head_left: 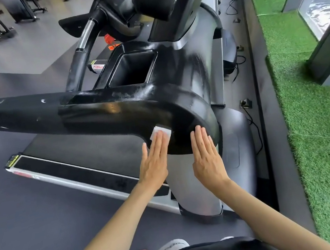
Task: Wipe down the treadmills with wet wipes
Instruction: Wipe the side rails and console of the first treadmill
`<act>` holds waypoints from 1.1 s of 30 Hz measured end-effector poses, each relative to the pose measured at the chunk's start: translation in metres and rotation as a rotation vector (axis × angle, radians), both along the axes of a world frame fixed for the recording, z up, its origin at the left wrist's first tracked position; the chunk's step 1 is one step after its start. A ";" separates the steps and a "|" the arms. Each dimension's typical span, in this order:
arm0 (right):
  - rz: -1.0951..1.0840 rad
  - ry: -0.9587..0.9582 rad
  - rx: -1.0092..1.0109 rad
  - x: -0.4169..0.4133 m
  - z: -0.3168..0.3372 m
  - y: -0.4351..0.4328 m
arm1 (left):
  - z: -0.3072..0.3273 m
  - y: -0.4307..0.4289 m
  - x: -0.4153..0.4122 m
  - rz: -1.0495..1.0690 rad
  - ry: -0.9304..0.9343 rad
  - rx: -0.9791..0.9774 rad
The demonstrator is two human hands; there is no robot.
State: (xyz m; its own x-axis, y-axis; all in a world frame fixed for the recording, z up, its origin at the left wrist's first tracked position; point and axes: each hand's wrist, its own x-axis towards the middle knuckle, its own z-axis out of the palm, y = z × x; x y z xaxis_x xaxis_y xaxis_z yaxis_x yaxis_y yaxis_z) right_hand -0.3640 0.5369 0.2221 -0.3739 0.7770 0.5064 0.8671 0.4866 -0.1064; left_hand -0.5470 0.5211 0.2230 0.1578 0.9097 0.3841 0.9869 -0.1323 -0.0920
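White wet wipe [157,130], small and folded, lay flat under the fingertips of the left grip [155,165]. This was a bare hand with fingers straight and together, pressing the wipe against the lower curved edge of the glossy black plastic treadmill console [156,104]. The right grip [206,157], also a bare hand, was flat and held nothing, its fingertips resting on the same curve just beside.

The wipe looked thin, limp, light and damp. It would probably bunch or skid on the slick plastic, so flat pressure across its middle seemed the best hold. The treadmill looked heavy and rigid and should not give under a push.

Farther out were a rectangular black cup recess [133,69], the dark running belt [77,147] below, and green artificial turf [310,123] to the right.

Counted: one wipe, two hands and one treadmill close by. The machines behind it were too cut off to count.
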 end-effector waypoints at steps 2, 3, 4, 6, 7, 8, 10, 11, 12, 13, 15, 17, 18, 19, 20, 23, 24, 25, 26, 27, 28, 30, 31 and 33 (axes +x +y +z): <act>-0.002 0.002 -0.009 -0.001 -0.001 0.000 | 0.015 0.004 0.009 0.049 -0.133 0.016; -0.009 0.004 -0.011 -0.002 -0.001 0.000 | 0.019 0.004 0.014 0.012 -0.136 0.009; -0.016 0.008 -0.015 -0.003 -0.001 -0.001 | 0.017 0.004 0.018 -0.052 -0.079 0.010; -0.018 0.016 -0.022 -0.003 0.000 0.000 | 0.003 0.001 0.019 -0.175 0.098 -0.003; -0.013 0.009 -0.017 -0.002 0.000 0.000 | -0.003 -0.002 0.014 -0.193 0.149 -0.016; -0.010 -0.004 -0.004 0.000 0.000 0.000 | -0.006 -0.004 0.009 -0.180 0.158 -0.018; 0.000 -0.028 0.022 0.003 -0.001 0.001 | -0.001 -0.002 0.004 -0.082 0.056 0.016; 0.005 -0.032 0.025 0.002 -0.001 0.001 | 0.006 0.002 0.006 -0.007 -0.030 0.034; 0.005 -0.030 0.025 0.002 -0.001 0.001 | 0.014 0.006 0.011 0.063 -0.102 0.043; 0.000 -0.022 0.023 0.001 -0.001 0.001 | 0.021 0.010 0.017 0.108 -0.146 0.049; -0.006 0.022 0.007 -0.002 0.001 0.001 | 0.021 0.014 0.029 0.071 -0.123 0.062; -0.017 0.078 -0.009 0.000 0.000 0.000 | 0.006 0.009 0.032 -0.069 0.063 0.025; -0.023 0.088 -0.017 0.002 -0.003 -0.002 | -0.002 0.005 0.028 -0.136 0.169 0.004; -0.032 0.088 -0.024 0.004 -0.007 -0.006 | -0.008 0.003 0.021 -0.179 0.240 -0.002; -0.047 0.086 -0.031 0.006 -0.012 -0.009 | -0.010 0.002 0.014 -0.195 0.261 -0.001; -0.080 0.095 -0.069 0.011 -0.023 -0.016 | 0.006 0.010 0.011 -0.125 0.108 0.092; -0.083 0.097 -0.082 0.010 -0.024 -0.017 | 0.017 0.015 0.018 -0.071 0.016 0.119; -0.084 0.103 -0.090 0.009 -0.024 -0.018 | 0.029 0.022 0.027 -0.024 -0.067 0.140; -0.085 0.112 -0.095 0.007 -0.023 -0.018 | 0.039 0.027 0.037 -0.002 -0.119 0.165; -0.086 0.120 -0.100 0.005 -0.022 -0.018 | 0.046 0.032 0.046 -0.017 -0.123 0.184; -0.088 0.126 -0.103 0.005 -0.020 -0.018 | 0.048 0.035 0.052 -0.067 -0.056 0.181; -0.094 0.136 -0.099 0.005 -0.017 -0.019 | 0.037 0.035 0.056 -0.197 0.241 0.152; -0.094 0.145 -0.098 0.006 -0.016 -0.020 | 0.027 0.033 0.052 -0.254 0.381 0.149; -0.090 0.157 -0.104 0.008 -0.018 -0.021 | 0.017 0.029 0.035 -0.316 0.455 0.164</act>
State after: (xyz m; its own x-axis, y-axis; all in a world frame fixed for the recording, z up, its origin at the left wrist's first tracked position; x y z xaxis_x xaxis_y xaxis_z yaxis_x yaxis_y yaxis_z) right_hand -0.3556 0.5159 0.2042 -0.2232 0.8548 0.4685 0.8757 0.3870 -0.2887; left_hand -0.5115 0.5502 0.2395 0.5944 0.7261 0.3457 0.7580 -0.3623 -0.5423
